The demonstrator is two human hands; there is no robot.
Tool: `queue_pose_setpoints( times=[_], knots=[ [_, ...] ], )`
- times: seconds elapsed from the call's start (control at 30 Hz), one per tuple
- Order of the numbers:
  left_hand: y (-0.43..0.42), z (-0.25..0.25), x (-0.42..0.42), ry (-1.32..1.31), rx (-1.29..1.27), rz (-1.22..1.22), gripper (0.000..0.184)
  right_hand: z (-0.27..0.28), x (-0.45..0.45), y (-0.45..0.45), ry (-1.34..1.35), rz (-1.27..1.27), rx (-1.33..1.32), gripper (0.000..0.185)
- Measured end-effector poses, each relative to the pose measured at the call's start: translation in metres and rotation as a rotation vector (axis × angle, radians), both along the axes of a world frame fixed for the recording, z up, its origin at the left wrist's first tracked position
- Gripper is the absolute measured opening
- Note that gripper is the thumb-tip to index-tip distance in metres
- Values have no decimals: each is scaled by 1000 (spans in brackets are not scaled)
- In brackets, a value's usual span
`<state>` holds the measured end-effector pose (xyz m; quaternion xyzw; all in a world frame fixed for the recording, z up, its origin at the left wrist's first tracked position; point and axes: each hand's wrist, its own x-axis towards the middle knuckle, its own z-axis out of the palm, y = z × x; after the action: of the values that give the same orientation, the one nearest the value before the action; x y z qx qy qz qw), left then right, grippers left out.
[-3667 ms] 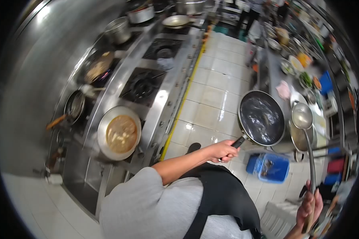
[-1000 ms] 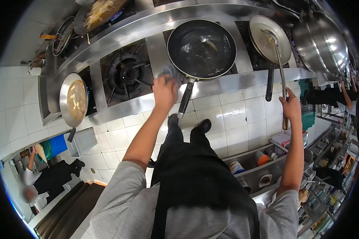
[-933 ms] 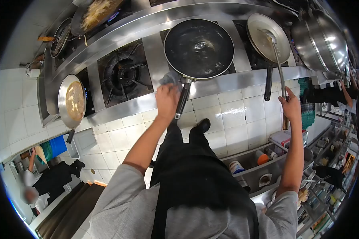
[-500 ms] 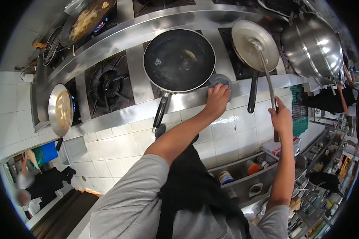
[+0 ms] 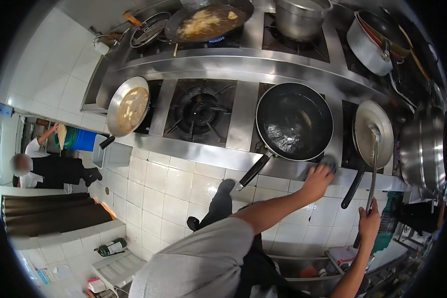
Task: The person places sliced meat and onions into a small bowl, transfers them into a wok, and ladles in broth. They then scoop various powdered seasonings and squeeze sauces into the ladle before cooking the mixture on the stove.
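My left hand (image 5: 319, 182) presses a grey cloth (image 5: 329, 163) on the stove's steel front edge, just below the right side of a large black pan (image 5: 295, 121). The pan's black handle points down and left. At the right, my right hand (image 5: 369, 222) is closed round the long handle of a ladle (image 5: 375, 131). The ladle's bowl rests inside a light-coloured pan (image 5: 365, 144) on the burner to the right. A silver pan (image 5: 129, 107) of brown liquid and pale pieces stands at the left, next to a bare burner (image 5: 200, 112).
Behind, a wok (image 5: 208, 22) of frying food sits over a blue flame, with a steel pot (image 5: 301, 20) beside it. A steel steamer (image 5: 422, 151) stands far right. Another person (image 5: 54, 171) is at the far left. Below lies a tiled floor (image 5: 174, 198).
The view has swung left, showing more of the back burners. My left hand with the cloth has gone from the black pan's left side to its right. The black pan, held earlier, is on the stove.
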<state>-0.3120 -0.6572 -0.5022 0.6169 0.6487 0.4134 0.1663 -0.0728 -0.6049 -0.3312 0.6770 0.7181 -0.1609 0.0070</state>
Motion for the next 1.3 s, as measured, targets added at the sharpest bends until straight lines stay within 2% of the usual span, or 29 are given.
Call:
queue_pose_setpoints(
  times=[0.1, 0.17, 0.2, 0.23, 0.27, 0.3, 0.33, 0.4, 0.43, 0.47, 0.53, 0.57, 0.6, 0.63, 0.67, 0.73, 0.77, 0.83, 0.87, 0.9, 0.97, 1.0, 1.1, 1.13, 1.17, 1.2, 1.23, 1.27, 1.3],
  knots=[
    [-97, -6, -47, -19, 56, -79, 25, 17, -11, -1, -49, -26, -53, 75],
    [-168, -21, -97, -63, 27, -103, 23, 17, 2, 0, -67, 33, 63, 74],
    [-200, 4, -133, -49, 5, -71, 22, 21, 3, -2, -76, 60, 119, 74],
    [-234, 13, -163, 233, -59, -1, 22, 27, 0, -7, -23, 65, 169, 72],
    [-258, 12, -195, 21, -193, 116, 23, 41, -7, -14, 25, 65, 215, 70],
    [-277, 40, -229, -9, -222, 169, 26, 59, -21, -27, 132, 22, 202, 60],
    [-289, 57, -260, 85, -206, 236, 29, 76, -36, -39, 240, -21, 191, 51],
    [-303, 83, -314, 200, -112, 408, 26, 92, -80, -72, 490, 68, -84, 37],
    [-307, 79, -343, 263, -117, 485, 25, 99, -101, -93, 609, 83, -232, 30],
    [-301, 81, -369, 318, -69, 530, 26, 98, -132, -111, 593, 194, -431, 19],
    [-296, 35, -420, 401, -216, 602, 32, 48, -184, -134, 448, 465, -662, 26],
    [-297, 11, -437, 432, -308, 612, 36, 3, -205, -146, 398, 533, -739, 30],
    [-302, 8, -441, 434, -350, 551, 40, -45, -223, -156, 415, 571, -822, 32],
    [-304, 12, -442, 441, -381, 502, 43, -148, -225, -168, 263, 769, -755, 47],
    [-301, 18, -441, 454, -401, 462, 47, -177, -244, -172, 248, 532, -847, 73],
    [-302, 53, -416, 486, -394, 458, 51, -272, -263, -191, 402, 184, -616, 92],
    [-310, 67, -406, 506, -389, 458, 53, -263, -287, -195, 531, -115, -570, 94],
    [-340, 66, -403, 492, -329, 328, 57, -299, -314, -209, 706, -184, -383, 83],
    [-357, 64, -401, 480, -405, 239, 56, -312, -325, -214, 786, -216, -283, 77],
    [-371, 65, -397, 469, -476, 153, 55, -311, -332, -212, 776, -248, -269, 69],
    [-390, 74, -383, 289, -586, 12, 49, -307, -344, -206, 755, -310, -232, 53],
    [-397, 77, -380, 249, -634, -16, 45, -300, -351, -209, 731, -360, -105, 26],
    [-393, 81, -370, 98, -814, -35, 38, -290, -360, -210, 568, -386, -148, 27],
    [-386, 79, -367, 161, -736, -122, 36, -285, -362, -211, 542, -341, -131, 23],
    [-377, 77, -365, 189, -713, -167, 35, -302, -369, -215, 510, -338, -97, 20],
    [-365, 72, -360, 205, -684, -230, 34, -337, -375, -220, 462, -182, 19, 17],
    [-349, 64, -346, 203, -649, -319, 34, -322, -380, -218, 414, -265, -68, 16],
    [-332, 60, -331, 181, -616, -379, 33, -326, -385, -217, 445, -333, -11, 15],
    [-315, 49, -319, 203, -594, -485, 34, -298, -374, -216, 424, -207, -120, 21]
  ],
)
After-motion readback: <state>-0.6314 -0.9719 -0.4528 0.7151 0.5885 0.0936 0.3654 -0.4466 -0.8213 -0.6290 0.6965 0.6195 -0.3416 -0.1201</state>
